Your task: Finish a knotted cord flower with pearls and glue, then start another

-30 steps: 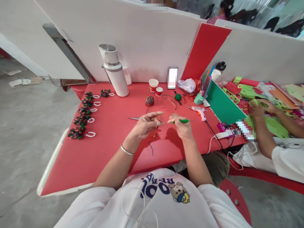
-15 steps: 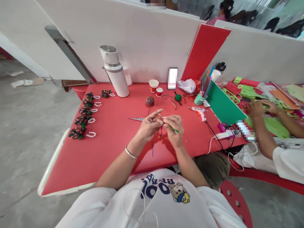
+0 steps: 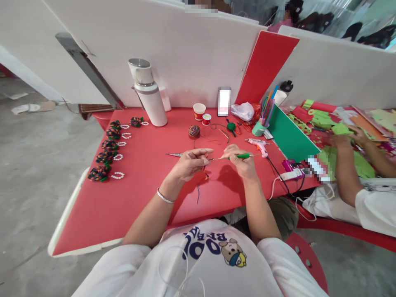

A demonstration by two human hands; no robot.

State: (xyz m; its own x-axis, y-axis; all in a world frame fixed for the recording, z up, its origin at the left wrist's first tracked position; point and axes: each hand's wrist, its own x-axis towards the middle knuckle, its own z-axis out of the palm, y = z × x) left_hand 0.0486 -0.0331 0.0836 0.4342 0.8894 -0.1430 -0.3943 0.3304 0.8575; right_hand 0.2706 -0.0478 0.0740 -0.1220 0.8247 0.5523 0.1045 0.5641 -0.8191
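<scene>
My right hand (image 3: 245,167) is closed around the green handle of a crochet hook (image 3: 243,156), whose thin metal shaft points left. My left hand (image 3: 189,166) pinches multicoloured yarn (image 3: 206,176), with a small worked bit and a dark loose end hanging below the fingers. The hook's tip reaches the yarn at my left fingertips; whether it sits inside a loop is too small to tell. Behind my left hand lies a ball of variegated yarn (image 3: 194,131), a strand trailing toward the hand. Scissors (image 3: 174,155) lie partly hidden under that hand.
Several dark yarn bundles (image 3: 99,173) with bead loops (image 3: 118,175) line the table's left side. A flask (image 3: 151,103), paper cup (image 3: 199,111), thread spool (image 3: 206,119), glue gun (image 3: 259,146) and pen cup (image 3: 259,129) stand around. A co-worker's hands (image 3: 342,142) handle green material at right.
My right hand has moved right, away from the left, drawing the crochet hook out so its shaft shows between the hands. My left hand stays nearly in place, still pinching the yarn.
</scene>
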